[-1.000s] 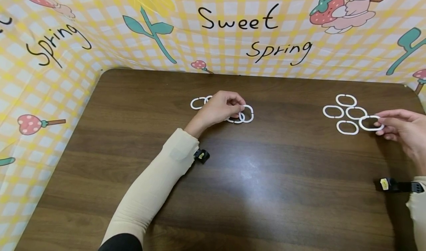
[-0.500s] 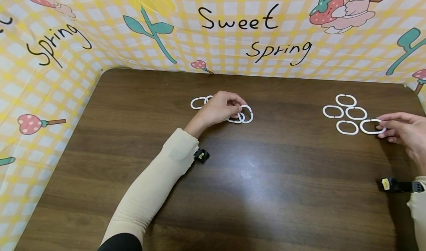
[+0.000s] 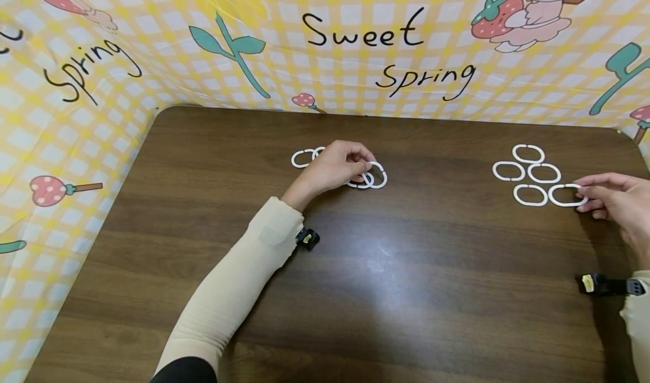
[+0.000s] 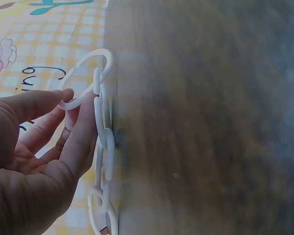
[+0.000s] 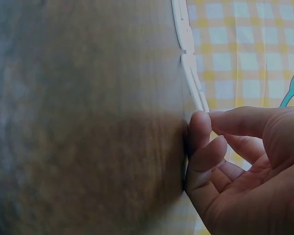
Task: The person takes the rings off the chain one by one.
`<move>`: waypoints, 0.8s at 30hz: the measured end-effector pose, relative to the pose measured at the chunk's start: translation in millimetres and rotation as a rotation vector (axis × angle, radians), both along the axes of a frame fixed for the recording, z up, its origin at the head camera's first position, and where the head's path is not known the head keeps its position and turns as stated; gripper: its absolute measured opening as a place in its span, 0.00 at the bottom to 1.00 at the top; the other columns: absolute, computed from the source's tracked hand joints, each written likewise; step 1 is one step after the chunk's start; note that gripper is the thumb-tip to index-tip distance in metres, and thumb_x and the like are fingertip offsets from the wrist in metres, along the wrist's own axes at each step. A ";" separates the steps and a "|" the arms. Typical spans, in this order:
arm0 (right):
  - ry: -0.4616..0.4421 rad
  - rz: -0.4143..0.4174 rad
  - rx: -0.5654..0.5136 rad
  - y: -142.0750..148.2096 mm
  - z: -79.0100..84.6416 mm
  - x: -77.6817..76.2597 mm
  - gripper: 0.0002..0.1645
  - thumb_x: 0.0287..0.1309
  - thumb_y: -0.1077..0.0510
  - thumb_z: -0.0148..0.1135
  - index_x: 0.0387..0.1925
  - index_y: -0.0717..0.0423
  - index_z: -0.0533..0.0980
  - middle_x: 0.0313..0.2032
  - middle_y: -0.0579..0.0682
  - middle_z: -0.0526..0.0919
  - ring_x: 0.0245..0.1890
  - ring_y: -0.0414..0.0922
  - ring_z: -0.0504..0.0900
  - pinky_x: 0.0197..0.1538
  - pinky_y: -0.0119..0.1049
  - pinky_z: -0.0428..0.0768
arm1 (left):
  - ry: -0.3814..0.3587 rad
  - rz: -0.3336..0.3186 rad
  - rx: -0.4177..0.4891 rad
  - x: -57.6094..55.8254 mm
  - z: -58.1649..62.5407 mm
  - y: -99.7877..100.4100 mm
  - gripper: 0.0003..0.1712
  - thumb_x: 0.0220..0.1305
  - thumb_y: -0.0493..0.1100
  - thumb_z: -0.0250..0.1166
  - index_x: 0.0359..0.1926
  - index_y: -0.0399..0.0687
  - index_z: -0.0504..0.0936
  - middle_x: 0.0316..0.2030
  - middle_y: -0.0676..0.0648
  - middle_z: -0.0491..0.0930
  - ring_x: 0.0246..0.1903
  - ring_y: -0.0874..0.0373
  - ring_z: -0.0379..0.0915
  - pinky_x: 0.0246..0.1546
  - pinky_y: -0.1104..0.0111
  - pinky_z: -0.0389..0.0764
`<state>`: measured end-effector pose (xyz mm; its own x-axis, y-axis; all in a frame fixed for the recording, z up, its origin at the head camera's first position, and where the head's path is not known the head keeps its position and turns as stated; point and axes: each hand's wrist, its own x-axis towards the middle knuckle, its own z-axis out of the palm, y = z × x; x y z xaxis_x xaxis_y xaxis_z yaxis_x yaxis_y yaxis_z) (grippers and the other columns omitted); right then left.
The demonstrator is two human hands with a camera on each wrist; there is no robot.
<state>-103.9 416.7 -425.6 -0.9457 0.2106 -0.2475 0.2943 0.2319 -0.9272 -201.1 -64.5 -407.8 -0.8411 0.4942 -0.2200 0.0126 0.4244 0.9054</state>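
Left grip [image 3: 337,163] pinches chain's end link [image 3: 385,176]; right grip [image 3: 613,201], a loose link [image 3: 566,205].
A sideways nudge could scatter neighbouring links [image 3: 530,204].

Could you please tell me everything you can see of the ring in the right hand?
The ring is a slim white oval that looks like plastic, with what seems a small break in its far long side. The right hand pinches its right end, hiding part of it. It looks unlinked and is over the right part of the table; in the right wrist view its held end looks slightly raised. Its other end sits beside another ring, too close to tell whether they touch.
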 end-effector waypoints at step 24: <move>0.018 -0.012 0.105 1.9 -5.6 0.5 0.35 0.71 0.71 0.52 0.25 0.25 0.83 0.17 0.29 0.83 0.15 0.29 0.81 0.18 0.24 0.70 | 0.071 -0.029 -0.084 -1.0 1.3 1.1 0.09 0.69 0.31 0.62 0.47 0.36 0.86 0.34 0.47 0.82 0.33 0.60 0.78 0.37 0.74 0.78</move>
